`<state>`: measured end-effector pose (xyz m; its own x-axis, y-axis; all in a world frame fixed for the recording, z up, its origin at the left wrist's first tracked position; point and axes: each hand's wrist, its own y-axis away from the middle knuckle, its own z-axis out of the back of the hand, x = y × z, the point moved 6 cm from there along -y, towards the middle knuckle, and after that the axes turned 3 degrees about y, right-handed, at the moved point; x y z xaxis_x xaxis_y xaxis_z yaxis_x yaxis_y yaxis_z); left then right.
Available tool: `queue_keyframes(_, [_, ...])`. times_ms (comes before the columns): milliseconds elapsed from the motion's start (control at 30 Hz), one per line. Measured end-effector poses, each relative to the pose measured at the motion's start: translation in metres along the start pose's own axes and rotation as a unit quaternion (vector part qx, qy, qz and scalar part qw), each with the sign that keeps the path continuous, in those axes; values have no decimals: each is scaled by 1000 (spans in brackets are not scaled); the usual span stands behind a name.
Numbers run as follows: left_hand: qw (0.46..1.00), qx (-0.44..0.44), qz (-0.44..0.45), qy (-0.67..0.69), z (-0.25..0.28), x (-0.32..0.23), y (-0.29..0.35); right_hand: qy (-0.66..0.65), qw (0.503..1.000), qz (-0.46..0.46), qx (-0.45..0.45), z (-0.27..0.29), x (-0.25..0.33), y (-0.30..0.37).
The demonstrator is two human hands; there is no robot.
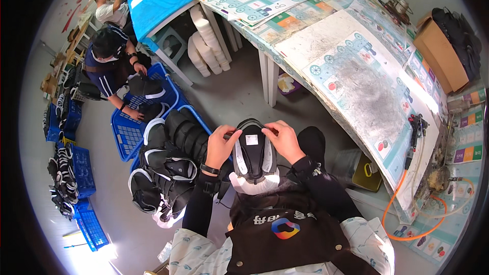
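Observation:
In front of my chest is a black padded shoe upper (254,159) with white side strips, a whitish near end and a small white label inside. My left hand (219,147) is closed, its thumb and fingers pinching the upper's far rim on the left. On the right, my right hand (285,141) pinches the same rim. A dark arched edge shows between the two sets of fingertips. To the left of my left forearm lies a heap of similar black-and-white uppers (168,165), partly overlapping a blue basket.
A co-worker (104,63) bends over a blue basket (125,140) at left; another person (113,12) sits farther back. A worktable (351,91) curves along the right, with a spray gun (416,130) and orange hose (430,236). White stacked stools (206,46) stand beneath the tables.

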<state>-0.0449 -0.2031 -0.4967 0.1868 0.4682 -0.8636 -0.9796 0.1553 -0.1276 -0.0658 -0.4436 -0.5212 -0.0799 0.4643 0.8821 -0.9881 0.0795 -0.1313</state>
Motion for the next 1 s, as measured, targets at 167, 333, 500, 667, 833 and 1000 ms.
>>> queue_keyframes(167, [1000,10,-2,-9,-3,-4,-3,-83,996,-9,9,-5,-18,-2])
queue_keyframes(333, [994,21,26,100,-4,-2,7,-81,992,-63,80,3,-14,0])
queue_keyframes(500, [939,84,219,252,3,-31,7,-347,907,-118,209,2,-33,-5])
queue_keyframes(667, [897,178,255,314,-15,-35,8,-352,899,-137,223,13,-23,3])
queue_keyframes(833, [916,164,205,304,-23,-60,5,147,945,276,98,68,119,30])
queue_keyframes(1000, [936,164,83,302,-21,-86,-3,186,949,253,-25,106,89,13])
